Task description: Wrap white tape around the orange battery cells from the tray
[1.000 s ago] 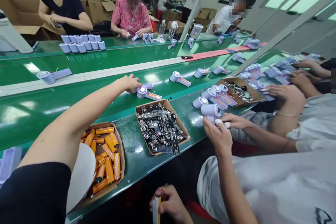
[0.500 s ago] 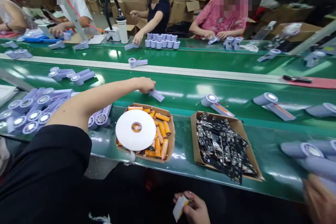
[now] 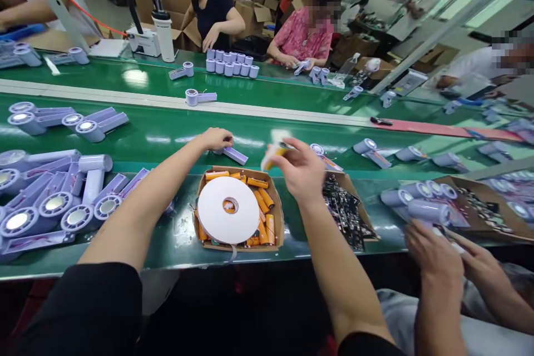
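Observation:
My left hand [image 3: 216, 138] reaches out over the green conveyor belt [image 3: 167, 136] and is closed on a lilac fan part [image 3: 234, 154] lying on it. My right hand [image 3: 297, 169] is raised above the belt, pinching an orange battery [image 3: 273, 156] with a white strip on it, blurred by motion. Below my hands stands a cardboard box of orange batteries [image 3: 261, 206] with a white tape roll [image 3: 228, 209] lying on top. To its right is a box of black circuit boards [image 3: 346, 208].
Several lilac fan housings [image 3: 54, 200] are heaped at the left of the belt's edge. More lie along the belt [image 3: 371, 147]. A co-worker's hands [image 3: 438, 256] work on a housing at the right. Other people sit across the far belt beside cardboard boxes.
My right hand has come up from my lap to above the belt with the battery. The view has swung right. My left hand stays on the lilac part.

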